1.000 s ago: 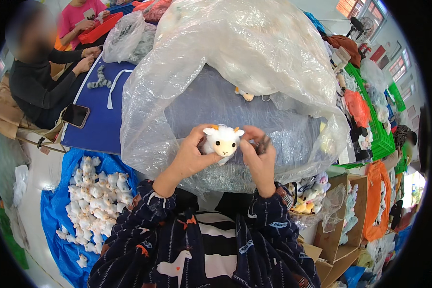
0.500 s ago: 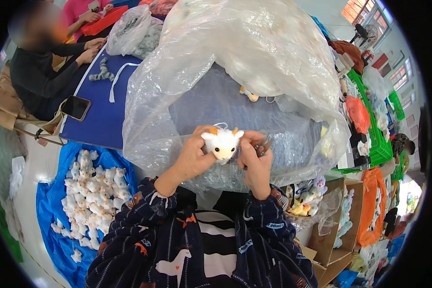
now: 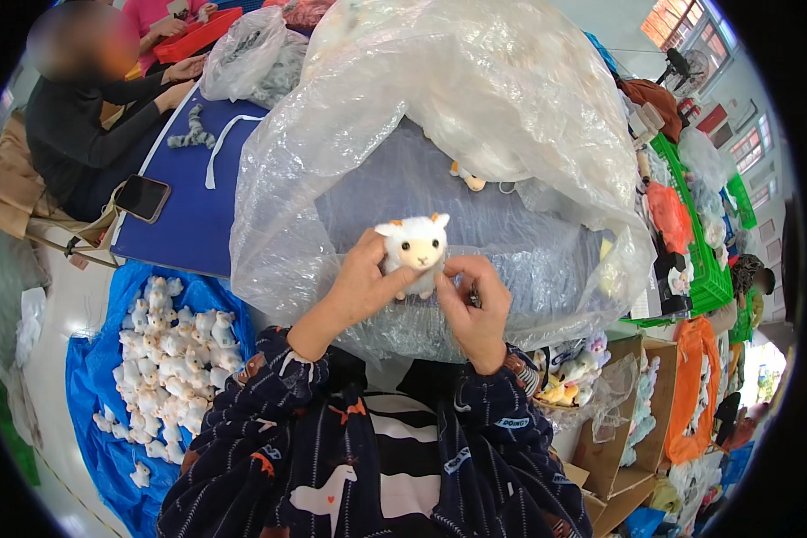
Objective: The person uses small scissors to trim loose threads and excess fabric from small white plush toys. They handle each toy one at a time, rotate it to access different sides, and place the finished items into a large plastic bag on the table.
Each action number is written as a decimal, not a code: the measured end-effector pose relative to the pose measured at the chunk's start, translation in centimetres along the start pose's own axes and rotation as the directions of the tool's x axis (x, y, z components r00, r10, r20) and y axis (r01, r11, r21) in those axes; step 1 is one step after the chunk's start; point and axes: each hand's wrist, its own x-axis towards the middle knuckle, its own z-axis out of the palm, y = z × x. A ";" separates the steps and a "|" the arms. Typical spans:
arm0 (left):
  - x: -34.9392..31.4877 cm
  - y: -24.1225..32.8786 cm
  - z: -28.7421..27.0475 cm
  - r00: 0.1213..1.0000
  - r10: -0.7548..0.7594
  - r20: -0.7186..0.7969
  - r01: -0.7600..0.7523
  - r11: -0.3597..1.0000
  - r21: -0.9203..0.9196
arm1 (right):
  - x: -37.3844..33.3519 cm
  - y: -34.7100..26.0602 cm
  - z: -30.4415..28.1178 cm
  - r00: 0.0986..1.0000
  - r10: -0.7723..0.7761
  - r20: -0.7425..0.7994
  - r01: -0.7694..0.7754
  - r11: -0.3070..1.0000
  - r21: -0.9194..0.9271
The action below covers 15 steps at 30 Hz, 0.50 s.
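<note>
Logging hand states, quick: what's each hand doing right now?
Left hand: closed, holding the white plush toy.
Right hand: closed, fingertips at the toy's side, holding a small dark object.

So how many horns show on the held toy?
2: one horn at picture left, one horn at right, both atop the white toy in the left hand. None seems hidden.

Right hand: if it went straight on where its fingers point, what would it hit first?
The right hand would likely meet the white plush toy first; it seems right at the toy's side, though contact is hard to judge.
</note>
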 end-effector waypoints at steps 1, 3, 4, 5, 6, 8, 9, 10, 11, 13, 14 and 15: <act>0.1 0.2 -0.1 0.998 -0.057 0.013 0.058 0.994 -0.096 | -0.1 0.2 -0.3 0.998 -0.059 0.008 0.060 0.996 -0.065; 0.6 0.7 -0.5 0.985 -0.166 0.053 0.174 0.943 -0.282 | -0.3 0.4 -0.3 0.989 -0.137 0.055 0.145 0.973 -0.179; 0.8 0.6 -0.5 0.989 -0.144 0.044 0.151 0.946 -0.286 | -0.5 0.5 0.0 0.984 -0.153 0.092 0.171 0.958 -0.231; 0.9 0.4 -0.5 0.992 -0.122 0.036 0.127 0.949 -0.289 | -0.6 0.6 0.2 0.977 -0.167 0.129 0.198 0.939 -0.280; 1.1 0.2 -0.5 0.995 -0.100 0.027 0.103 0.951 -0.292 | -0.7 1.1 0.7 0.974 -0.205 0.098 0.225 0.935 -0.274; 1.3 -0.2 -0.6 0.983 -0.169 0.068 0.182 0.941 -0.287 | -0.6 2.7 1.8 0.961 -0.276 0.029 0.274 0.925 -0.264; 1.5 -0.5 -0.8 0.977 -0.191 0.092 0.211 0.928 -0.308 | -0.4 2.9 1.9 0.978 -0.209 -0.011 0.201 0.955 -0.220; 1.8 -0.8 -1.1 0.970 -0.213 0.115 0.240 0.914 -0.328 | -0.2 3.1 2.1 0.989 -0.138 -0.047 0.128 0.977 -0.171; 2.0 -0.9 -1.8 0.969 -0.210 0.129 0.237 0.939 -0.248 | 0.0 3.1 2.2 0.995 -0.065 -0.079 0.055 0.991 -0.118; 1.4 0.2 -2.2 0.991 -0.059 -0.117 0.073 0.990 0.118 | 0.1 3.2 2.3 0.997 0.013 -0.077 -0.018 0.998 -0.065; 1.0 0.7 -2.3 0.977 0.051 -0.208 0.016 0.951 0.310 | 0.1 3.3 2.3 0.996 0.052 -0.077 -0.056 0.998 -0.040; 0.5 0.1 -2.5 0.955 0.140 -0.260 -0.042 0.936 0.349 | 0.3 3.2 2.1 0.993 0.105 -0.059 -0.106 0.994 -0.010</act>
